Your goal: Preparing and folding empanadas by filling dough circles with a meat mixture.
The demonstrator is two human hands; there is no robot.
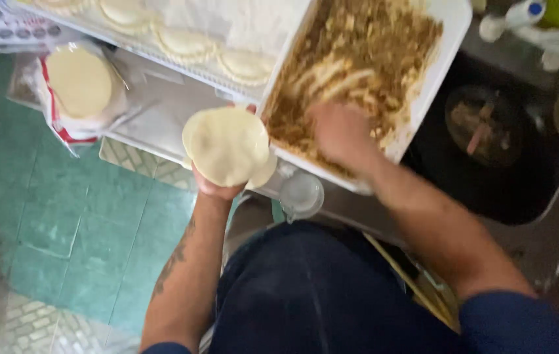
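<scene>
A steel counter (161,108) bears a filling tray (446,39), a pastry tray (181,65) and a dough-disc stack (81,82).

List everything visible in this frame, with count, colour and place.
dough disc: one, pale cream, flat on the left palm
filling tray: one, white, heaped with brown mince, top centre
filled pastries: several, pale, on the rack top left
stack of discs: one, cream, in an opened wrapper, left
plastic cup: one, clear, below the tray
sink: one, dark, right
floor: green tiles, lower left
left hand: under the disc
right hand: blurred, in the mince
</scene>
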